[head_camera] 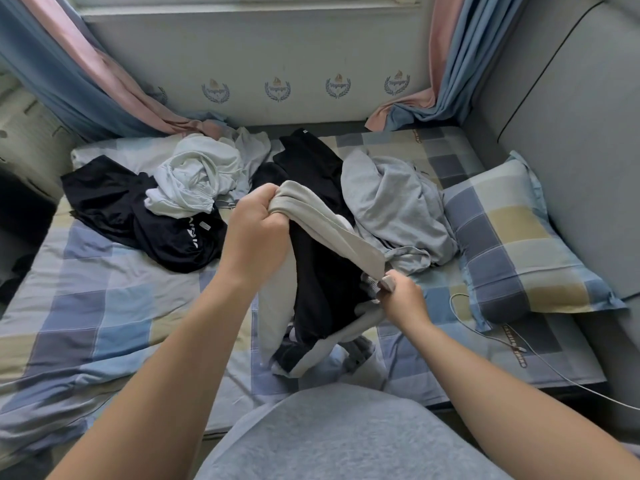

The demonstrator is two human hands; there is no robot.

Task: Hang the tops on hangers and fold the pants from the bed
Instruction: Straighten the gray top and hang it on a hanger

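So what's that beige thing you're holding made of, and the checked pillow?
The beige ribbed garment looks like soft knit cotton: fine lengthwise ribs, matte, bunching in the grip of the left hand. The blue-and-tan checked pillow looks like smooth woven cotton, matte, lightly creased. Fibre is a guess.

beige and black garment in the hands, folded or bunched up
Bunched, not folded: the garment hangs twisted between the left hand and right hand, lower end crumpled on the bed.

grey garment: kind unclear | cable: runs off right edge | wall emblems: lettering unreadable
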